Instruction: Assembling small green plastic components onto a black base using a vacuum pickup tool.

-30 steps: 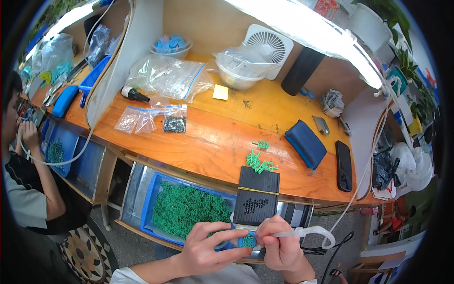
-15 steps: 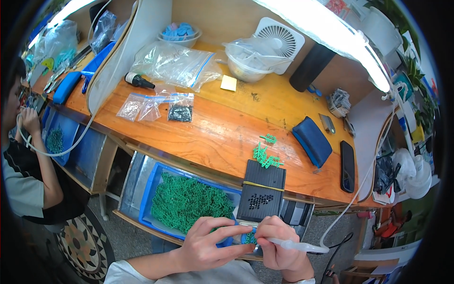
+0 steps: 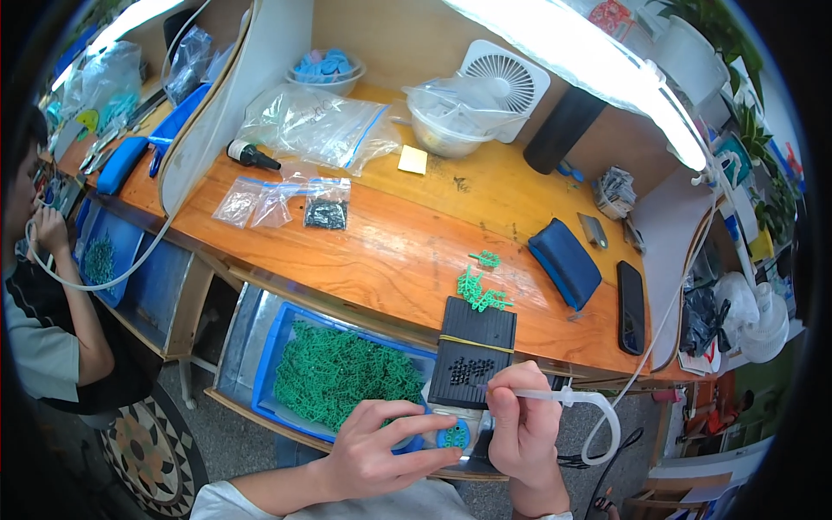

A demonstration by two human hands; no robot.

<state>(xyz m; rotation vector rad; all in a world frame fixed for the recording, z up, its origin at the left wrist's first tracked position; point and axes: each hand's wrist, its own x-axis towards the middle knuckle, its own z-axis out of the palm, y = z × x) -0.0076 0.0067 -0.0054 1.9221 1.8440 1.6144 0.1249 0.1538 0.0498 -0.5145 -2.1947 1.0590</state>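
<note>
Left of the ridged black plastic block [image 3: 475, 351], a blue plastic tray [image 3: 270, 364] holds a heap of green plastic parts [image 3: 342, 374]. Just below the block, the left hand [image 3: 381, 451] has its fingers pinching a small round blue piece [image 3: 452, 435] (green inside). The right hand [image 3: 524, 425], overlapping the block's lower right corner, has its fingers pressed around a white pen-like tool with a clear tube [image 3: 568, 400], at the wooden counter [image 3: 416, 243] edge.
</note>
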